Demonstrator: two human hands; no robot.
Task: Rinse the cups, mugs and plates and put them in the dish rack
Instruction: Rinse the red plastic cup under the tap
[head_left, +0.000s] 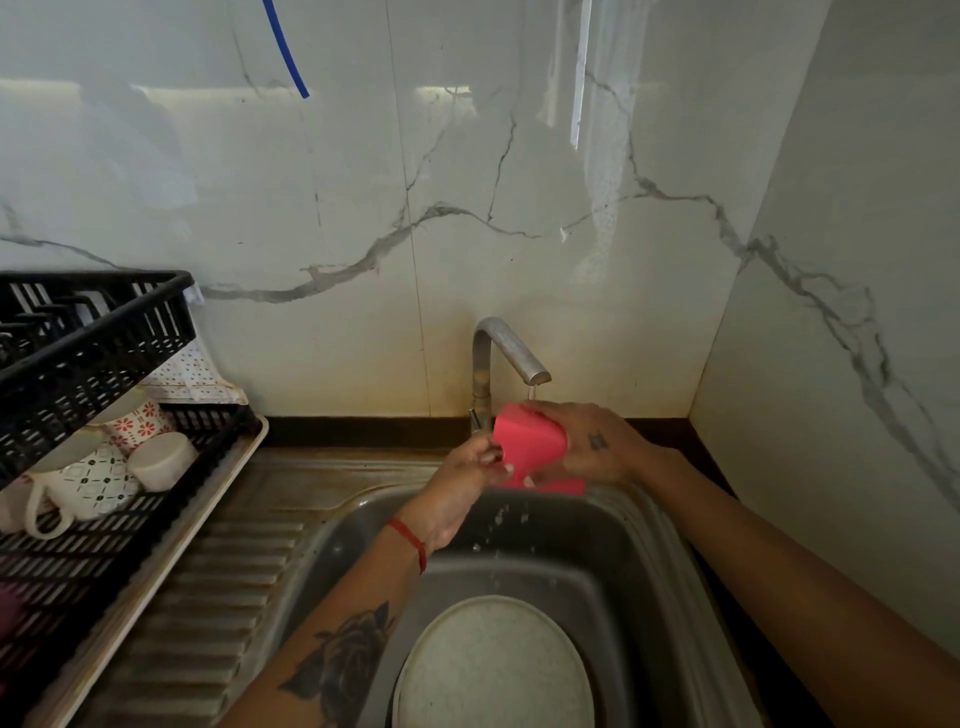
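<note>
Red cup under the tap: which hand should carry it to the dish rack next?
Left, probably. The dish rack stands on the left hand's side, and it already holds the red cup; the right hand would cross over.

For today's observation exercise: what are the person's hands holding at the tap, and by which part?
Both hands hold the red cup under the tap: the right hand wraps its body, the left hand grips its lower end.

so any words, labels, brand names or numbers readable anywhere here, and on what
None can be read.
Red cup: plain, no print visible.
Mugs in the dish rack: patterns only, flowers and a grid, no letters.
Tap: no visible brand mark.
Right hand: small dark mark, too blurred to read.
</note>
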